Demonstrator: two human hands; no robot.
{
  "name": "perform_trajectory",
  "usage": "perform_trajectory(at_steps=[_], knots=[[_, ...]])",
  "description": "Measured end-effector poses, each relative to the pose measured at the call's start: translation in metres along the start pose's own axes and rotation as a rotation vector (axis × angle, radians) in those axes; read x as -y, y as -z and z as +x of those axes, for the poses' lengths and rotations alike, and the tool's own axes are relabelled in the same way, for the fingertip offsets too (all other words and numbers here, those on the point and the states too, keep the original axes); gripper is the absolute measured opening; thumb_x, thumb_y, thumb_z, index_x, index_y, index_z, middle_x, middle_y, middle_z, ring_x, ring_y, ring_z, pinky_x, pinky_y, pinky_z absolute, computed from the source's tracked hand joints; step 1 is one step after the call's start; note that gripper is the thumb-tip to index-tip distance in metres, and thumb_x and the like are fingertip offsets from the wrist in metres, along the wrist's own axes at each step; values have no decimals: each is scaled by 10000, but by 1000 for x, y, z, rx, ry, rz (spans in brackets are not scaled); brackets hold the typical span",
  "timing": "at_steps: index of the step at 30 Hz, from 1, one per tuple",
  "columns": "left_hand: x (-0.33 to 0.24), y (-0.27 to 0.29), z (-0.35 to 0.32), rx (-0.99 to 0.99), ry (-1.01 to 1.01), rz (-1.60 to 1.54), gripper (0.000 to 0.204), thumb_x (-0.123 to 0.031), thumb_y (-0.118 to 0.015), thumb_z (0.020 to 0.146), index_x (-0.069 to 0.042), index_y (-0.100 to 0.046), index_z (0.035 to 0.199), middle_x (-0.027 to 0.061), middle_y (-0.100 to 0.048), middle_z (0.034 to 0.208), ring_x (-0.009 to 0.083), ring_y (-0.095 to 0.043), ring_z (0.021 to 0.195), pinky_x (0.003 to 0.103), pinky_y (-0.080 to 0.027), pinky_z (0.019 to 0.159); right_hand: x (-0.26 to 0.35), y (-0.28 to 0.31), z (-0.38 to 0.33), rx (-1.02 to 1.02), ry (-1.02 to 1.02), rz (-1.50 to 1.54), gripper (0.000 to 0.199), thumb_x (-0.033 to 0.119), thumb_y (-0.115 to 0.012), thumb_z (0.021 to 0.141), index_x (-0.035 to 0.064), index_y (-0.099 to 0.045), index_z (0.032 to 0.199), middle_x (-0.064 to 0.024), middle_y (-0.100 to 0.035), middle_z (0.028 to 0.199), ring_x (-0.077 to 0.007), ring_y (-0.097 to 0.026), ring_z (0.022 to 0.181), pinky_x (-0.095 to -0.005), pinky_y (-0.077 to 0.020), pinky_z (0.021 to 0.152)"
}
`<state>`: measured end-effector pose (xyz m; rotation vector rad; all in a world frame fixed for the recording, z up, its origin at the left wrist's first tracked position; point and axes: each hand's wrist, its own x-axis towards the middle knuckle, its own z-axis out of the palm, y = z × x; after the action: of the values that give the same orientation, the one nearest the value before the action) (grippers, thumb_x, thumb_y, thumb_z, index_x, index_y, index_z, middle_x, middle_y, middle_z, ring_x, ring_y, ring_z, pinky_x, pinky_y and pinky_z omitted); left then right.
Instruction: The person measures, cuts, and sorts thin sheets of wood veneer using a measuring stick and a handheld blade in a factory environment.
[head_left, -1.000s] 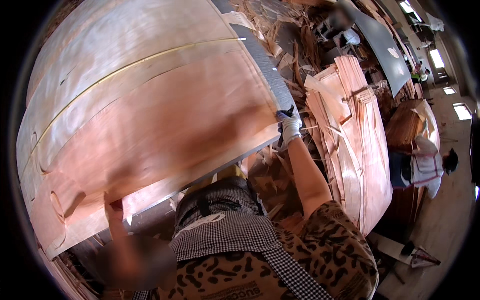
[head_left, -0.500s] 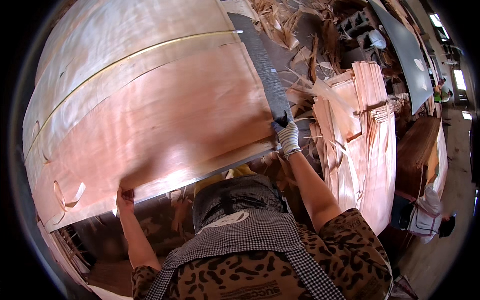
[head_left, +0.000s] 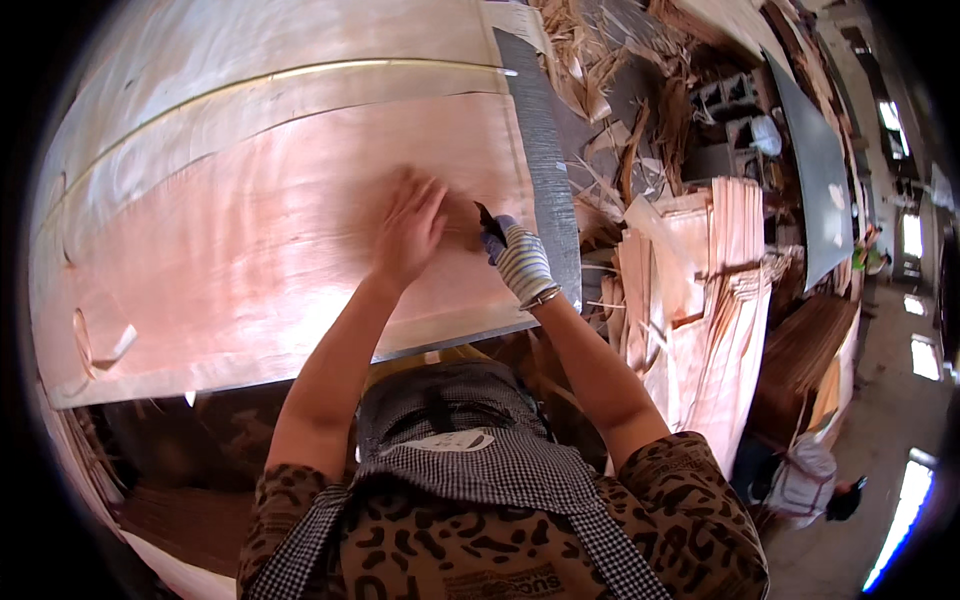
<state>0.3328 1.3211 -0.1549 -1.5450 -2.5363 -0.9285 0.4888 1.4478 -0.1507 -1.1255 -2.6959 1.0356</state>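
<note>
A wide pinkish wood veneer sheet (head_left: 240, 220) lies over the worktable in front of me. On its right half rests my bare left hand (head_left: 408, 228), fingers stretched out and slightly blurred. Just right of it, my right hand (head_left: 522, 265), in a striped glove, is closed on a small black pointed tool (head_left: 487, 218); its exact kind is unclear. That hand is above the sheet near its right edge. A thin yellow strip (head_left: 300, 72) crosses the veneer farther back. A curled veneer scrap (head_left: 84, 340) sits at the left end.
A dark grey table edge (head_left: 556, 190) shows along the right of the sheet. Beyond it stands a stack of veneer pieces (head_left: 705, 290), with torn shavings (head_left: 575, 55) behind. Concrete blocks (head_left: 725, 95), a grey panel (head_left: 815, 180) and a white sack (head_left: 803, 480) are farther right.
My left hand has left the front edge and moved right and forward onto the sheet. My right hand has shifted left from the corner, over the veneer, keeping the black tool.
</note>
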Motion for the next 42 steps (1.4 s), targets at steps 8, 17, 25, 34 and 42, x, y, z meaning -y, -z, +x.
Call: perform_trajectory(at_steps=[8,17,25,34,42], knots=[[101,12,10,-145,366,383,430,-158,-368,875,-119,-330,1302,41,-326,1353,231,-316,1236,375,-246,1022,25,1,26,299,96,-339,217,182,-466,827,55,-468,1002,-242,-582,818,-412,-555,787,-440,-458,656],[99,13,18,-170,380,308,442,-11,-381,793,-104,-443,1221,46,-365,1331,203,-336,1231,347,-254,1029,134,-77,99,370,220,-543,207,165,-377,865,61,-448,1030,-164,-622,819,-303,-616,750,-367,-491,593],[93,11,20,-191,365,348,551,-377,-534,791,-52,-440,1225,95,-363,1329,258,-306,1245,396,-235,1024,-44,58,-30,771,346,-958,134,79,-382,833,18,-420,946,-199,-597,735,-305,-619,663,-415,-486,514],[105,14,15,-153,367,256,724,-428,-619,705,-55,-372,1274,115,-299,1362,294,-257,1265,426,-211,1028,-15,82,63,494,531,-652,168,195,-463,846,77,-458,966,-130,-556,610,-296,-568,534,-389,-442,446],[90,21,27,-5,432,176,905,-436,-710,592,-179,-267,1340,69,-186,1411,267,-176,1298,407,-171,1045,107,-32,177,502,941,-606,143,193,-457,830,76,-457,912,-149,-588,708,-325,-587,637,-429,-444,507]])
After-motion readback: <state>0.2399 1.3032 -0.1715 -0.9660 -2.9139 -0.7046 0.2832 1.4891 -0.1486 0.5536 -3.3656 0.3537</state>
